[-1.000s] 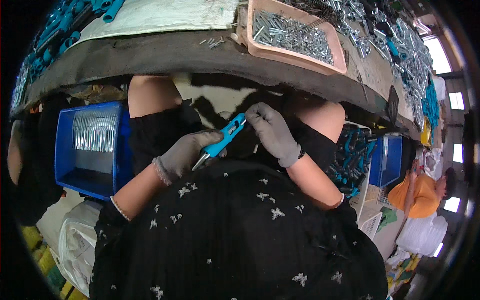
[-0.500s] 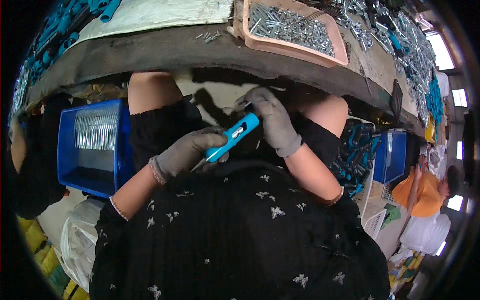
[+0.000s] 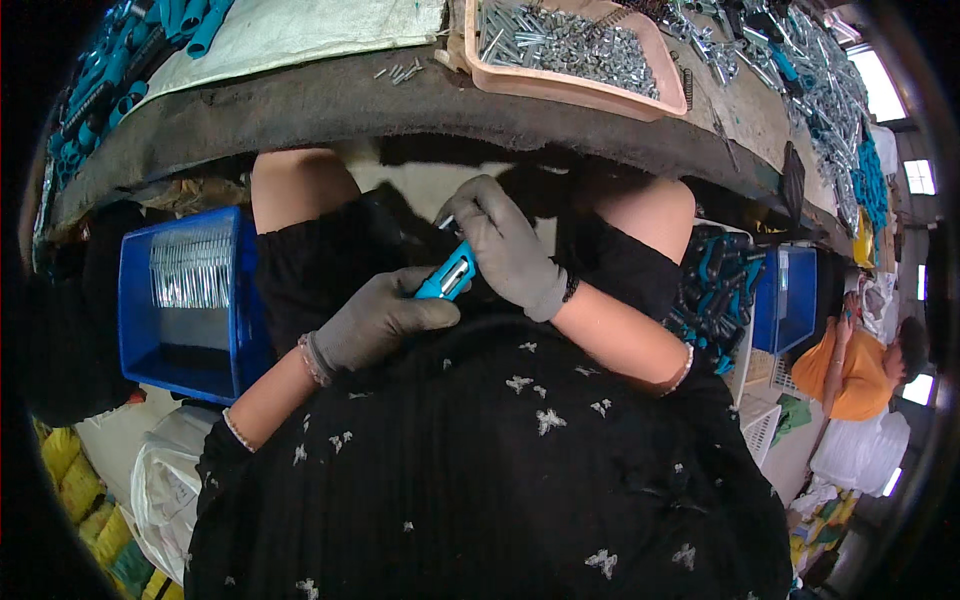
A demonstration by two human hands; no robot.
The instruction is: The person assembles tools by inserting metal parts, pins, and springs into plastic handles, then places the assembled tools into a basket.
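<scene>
Over my lap, my gloved left hand (image 3: 375, 318) grips a teal plastic tool handle (image 3: 434, 290) by its lower end. A long slot in the handle shows a shiny metal insert (image 3: 457, 274). My gloved right hand (image 3: 512, 250) is curled at the upper end of the handle, beside it or touching it. From its pinched fingers sticks a small metal pin (image 3: 446, 222). The fingers partly hide the handle's upper end, and the tip below my left hand is hidden.
Ahead, a cloth-edged bench (image 3: 330, 105) carries a pink tray (image 3: 570, 88) of small metal parts, loose pins (image 3: 400, 73) and teal handles (image 3: 115, 75). A blue bin (image 3: 180, 352) with metal strips stands left. Black-and-teal tools (image 3: 715, 290) and another person (image 3: 850, 370) are at right.
The handle has turned steeper and moved slightly, and less of it shows. My right hand has shifted left, bringing the metal pin above the handle. My left hand still grips the handle.
</scene>
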